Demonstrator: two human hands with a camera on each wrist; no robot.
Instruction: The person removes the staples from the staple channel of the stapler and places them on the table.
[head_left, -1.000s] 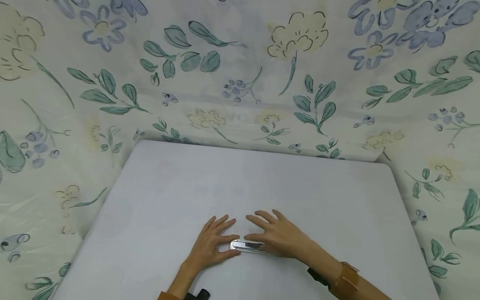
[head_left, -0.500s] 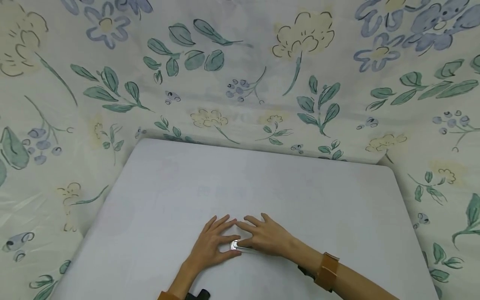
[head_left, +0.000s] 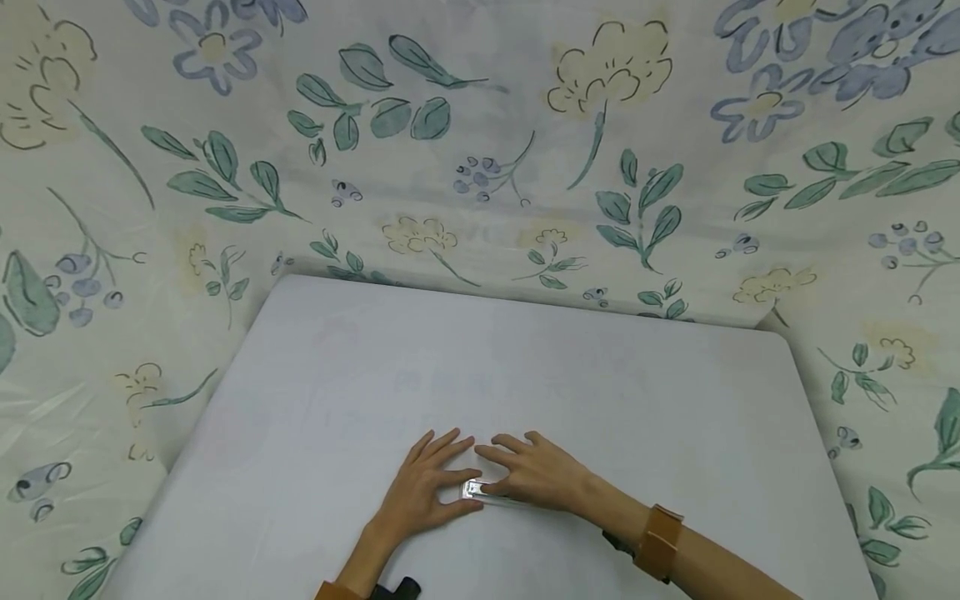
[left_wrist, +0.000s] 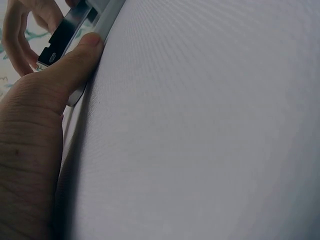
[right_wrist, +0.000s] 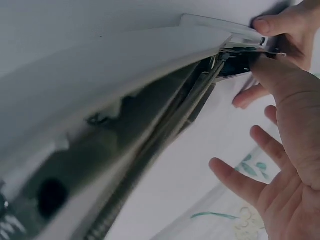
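A stapler [head_left: 472,489] with a pale base and bare metal magazine lies on the white table. My left hand [head_left: 420,492] pinches its left end, thumb on the near side and index finger on the far side. In the left wrist view the stapler [left_wrist: 64,37] rises beside the left thumb. My right hand [head_left: 543,475] reaches over from the right and covers most of the stapler. The right wrist view has the stapler's opened body [right_wrist: 200,95], with a long rod along it. There the right thumb [right_wrist: 280,75] presses into the magazine's far end, other fingers spread.
The white tabletop [head_left: 487,358] extends around both hands. Cloth with flowers and leaves [head_left: 480,167] hangs behind the table and at both sides. A brown band [head_left: 658,543] circles the right wrist, and a black piece [head_left: 407,588] sits by the left wrist.
My right hand has slid left along the stapler, covering more of its metal strip, then eased slightly back right. The left hand has kept its place at the stapler's end.
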